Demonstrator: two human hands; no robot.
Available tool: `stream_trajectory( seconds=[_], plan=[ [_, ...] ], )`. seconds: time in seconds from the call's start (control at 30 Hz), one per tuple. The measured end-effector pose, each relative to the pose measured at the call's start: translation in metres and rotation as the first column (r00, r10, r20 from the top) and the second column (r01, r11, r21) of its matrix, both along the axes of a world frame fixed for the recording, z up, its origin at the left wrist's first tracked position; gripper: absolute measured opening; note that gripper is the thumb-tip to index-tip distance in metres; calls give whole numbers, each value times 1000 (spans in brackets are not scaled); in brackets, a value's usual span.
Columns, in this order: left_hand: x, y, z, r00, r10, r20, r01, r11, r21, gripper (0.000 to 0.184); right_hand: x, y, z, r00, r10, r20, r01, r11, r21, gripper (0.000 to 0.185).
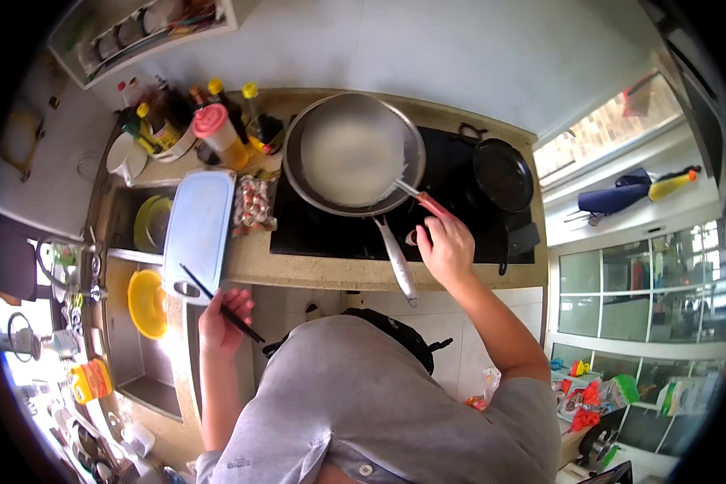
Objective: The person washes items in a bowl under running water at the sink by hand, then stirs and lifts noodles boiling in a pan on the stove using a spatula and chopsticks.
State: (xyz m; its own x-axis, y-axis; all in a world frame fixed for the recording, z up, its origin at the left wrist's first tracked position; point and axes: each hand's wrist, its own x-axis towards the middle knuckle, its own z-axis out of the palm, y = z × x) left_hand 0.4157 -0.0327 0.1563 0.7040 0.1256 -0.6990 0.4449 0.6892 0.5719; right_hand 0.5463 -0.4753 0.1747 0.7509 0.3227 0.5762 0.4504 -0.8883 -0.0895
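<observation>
My left hand [224, 324] is closed around black chopsticks [240, 324], held slanting near the counter's front edge, beside a pale blue cutting board [199, 230]. My right hand [447, 248] grips the red handle [437, 207] of a metal-necked utensil that reaches into a large wok [294, 165]. The utensil's head is hard to make out against the whitish, hazy contents [351, 165]. The wok stands on the black cooktop [452, 173], and its silver handle [396, 262] points toward me.
A small black pan [502, 173] sits at the cooktop's right. Left of the wok are a packet of reddish-white pieces [254, 202], a pink-lidded jar [218, 133] and several sauce bottles. The sink [141, 363] holds a yellow basin [147, 304]. A window ledge [621, 189] runs along the right.
</observation>
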Motion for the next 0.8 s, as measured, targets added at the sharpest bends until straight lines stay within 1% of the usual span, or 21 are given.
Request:
stream_trajectory(
  seconds=[0.07, 0.1, 0.13, 0.17, 0.2, 0.23, 0.27, 0.3, 0.33, 0.4, 0.43, 0.47, 0.5, 0.53, 0.57, 0.6, 0.63, 0.67, 0.7, 0.73, 0.8],
  plan=[
    [4, 5, -13, 999, 25, -43, -26, 999, -26, 33, 20, -2, 40, 1000, -9, 9, 9, 996, -92, 29],
    [6, 11, -28, 1000, -15, 11, 16, 997, -80, 32, 25, -8, 26, 982, -104, -159, 84, 988, -126, 31],
    [7, 19, -46, 995, -67, 68, 76, 987, -141, 31, 34, -19, 7, 891, -15, -453, 27, 999, 21, 27],
    [13, 26, -61, 984, -111, 139, 137, 972, -192, 31, 33, -13, 18, 774, 11, -633, 87, 988, 125, 25],
    [19, 19, -57, 991, -101, 93, 109, 991, -82, 31, 30, -7, 29, 634, 32, -773, 190, 962, 196, 27],
    [28, 12, -48, 998, -60, -14, 60, 998, -24, 30, 30, -5, 15, 739, -15, -673, 118, 987, 108, 24],
    [33, 18, -59, 991, -115, 73, 118, 992, -35, 31, 24, -2, 25, 781, -3, -625, 115, 984, 139, 23],
    [38, 15, -57, 989, -126, 81, 129, 991, -40, 32, 26, -1, 26, 773, -23, -634, 105, 990, 92, 24],
    [45, 25, -70, 981, -147, 126, 161, 981, -104, 32, 16, 2, 40, 816, -54, -575, 135, 986, 99, 21],
    [53, 20, -69, 976, -166, 141, 176, 983, -58, 32, 6, 10, 83, 782, -82, -618, 201, 971, 125, 21],
    [53, 3, -44, 969, -189, 157, 201, 977, -70, 32, 7, 10, 80, 831, -79, -550, 175, 977, 125, 22],
    [50, -24, -3, 981, -158, 112, 166, 984, -65, 30, 16, 12, 66, 873, -73, -482, 149, 981, 122, 23],
    [52, -40, 19, 989, -129, 66, 133, 990, -53, 33, 30, 13, 43, 896, -69, -438, 136, 983, 122, 23],
    [57, -41, 13, 984, -159, 81, 164, 985, -61, 33, 34, 18, 43, 872, -130, -471, 164, 986, 33, 19],
    [59, -40, -2, 954, -206, 218, 243, 957, -157, 31, 37, 18, 38, 830, -162, -533, 163, 986, -46, 18],
    [62, -39, -9, 909, -228, 348, 321, 917, -238, 41, 37, 20, 33, 780, -190, -597, 149, 982, -117, 20],
    [63, -49, 5, 943, -255, 215, 280, 956, -92, 39, 29, 21, 36, 781, -171, -600, 139, 985, -100, 21],
    [64, -45, 0, 947, -262, 187, 280, 957, -77, 34, 23, 21, 37, 782, -148, -606, 123, 989, -83, 23],
    [70, -36, -16, 941, -279, 192, 299, 951, -80, 29, 20, 21, 40, 767, -135, -627, 87, 991, -106, 20],
    [75, -26, -33, 932, -302, 202, 325, 941, -92, 26, 8, 27, 62, 786, -138, -603, 102, 990, -93, 17],
    [88, -4, -76, 896, -364, 253, 405, 905, -131, 27, 10, 37, 65, 816, -96, -570, 130, 991, 19, 16]
  ],
)
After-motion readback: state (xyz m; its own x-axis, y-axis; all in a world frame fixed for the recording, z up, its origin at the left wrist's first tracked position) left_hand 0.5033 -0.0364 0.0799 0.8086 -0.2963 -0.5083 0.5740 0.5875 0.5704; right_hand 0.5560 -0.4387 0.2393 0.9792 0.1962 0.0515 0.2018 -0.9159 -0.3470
